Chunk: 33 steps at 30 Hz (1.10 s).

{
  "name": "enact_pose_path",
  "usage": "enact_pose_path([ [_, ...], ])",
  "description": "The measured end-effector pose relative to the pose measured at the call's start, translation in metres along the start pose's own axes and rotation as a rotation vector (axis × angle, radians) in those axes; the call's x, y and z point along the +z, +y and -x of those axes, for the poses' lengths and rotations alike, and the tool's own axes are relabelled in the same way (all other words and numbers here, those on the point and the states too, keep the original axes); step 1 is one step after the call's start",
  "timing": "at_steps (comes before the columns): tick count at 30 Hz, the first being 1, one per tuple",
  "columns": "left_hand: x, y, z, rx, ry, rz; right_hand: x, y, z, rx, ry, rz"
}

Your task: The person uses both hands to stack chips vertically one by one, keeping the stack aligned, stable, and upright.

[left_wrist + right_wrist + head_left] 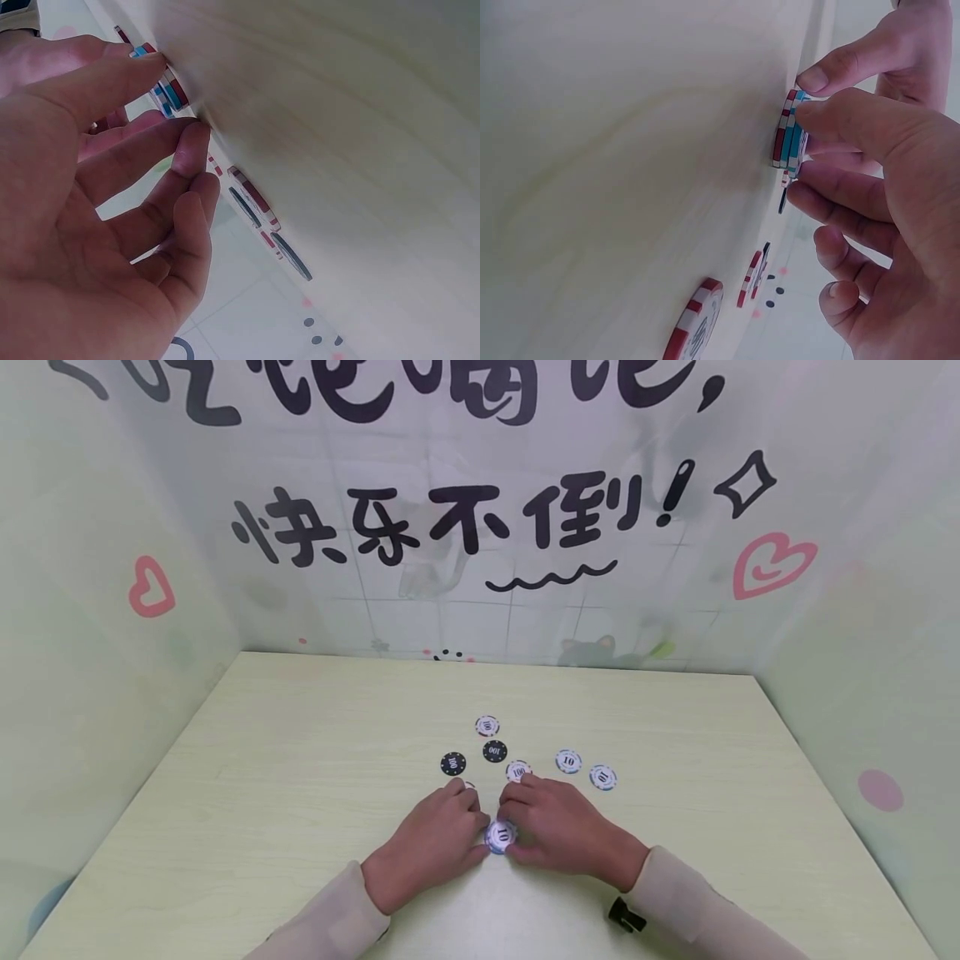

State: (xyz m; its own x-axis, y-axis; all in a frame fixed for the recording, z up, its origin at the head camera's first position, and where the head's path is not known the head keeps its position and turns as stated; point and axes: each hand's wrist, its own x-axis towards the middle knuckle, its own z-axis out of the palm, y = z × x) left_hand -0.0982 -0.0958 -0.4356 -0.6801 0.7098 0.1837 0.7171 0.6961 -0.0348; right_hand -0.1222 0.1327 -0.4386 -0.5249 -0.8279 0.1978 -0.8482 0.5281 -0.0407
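A short stack of poker chips (501, 837) lies on the table between the two hands, with a white-and-blue chip marked 10 on top. In the right wrist view, the stack (788, 135) shows a red-and-white edge at the bottom and blue-and-white edges above it. My left hand (444, 833) pinches the stack's left side with thumb and curled fingers. From the right, my right hand (564, 825) pinches it too, thumb at the near edge and fingers at the far edge. Just beyond the left fingers, a chip (469, 785) is mostly hidden.
Behind the hands lie black chips marked 100 (453, 764) and white chips marked 100 (487, 726). Two white chips marked 10 (568, 761) are to the right. A small black clip (626, 915) shows by the right sleeve. A printed curtain (465, 610) stands at the table's back edge.
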Motion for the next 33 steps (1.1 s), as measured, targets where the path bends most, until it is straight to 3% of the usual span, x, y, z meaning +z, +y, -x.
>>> enact_pose_path([
  [19,0.002,-0.001,-0.001,-0.011,-0.018,0.019,0.003,0.001,0.001,-0.027,0.029,-0.024],
  [29,0.001,0.000,-0.001,-0.029,-0.058,0.012,-0.010,0.009,0.012,0.083,-0.046,-0.033],
  [33,0.001,0.000,-0.002,-0.031,-0.067,0.009,-0.015,0.015,0.020,0.110,-0.042,-0.030],
])
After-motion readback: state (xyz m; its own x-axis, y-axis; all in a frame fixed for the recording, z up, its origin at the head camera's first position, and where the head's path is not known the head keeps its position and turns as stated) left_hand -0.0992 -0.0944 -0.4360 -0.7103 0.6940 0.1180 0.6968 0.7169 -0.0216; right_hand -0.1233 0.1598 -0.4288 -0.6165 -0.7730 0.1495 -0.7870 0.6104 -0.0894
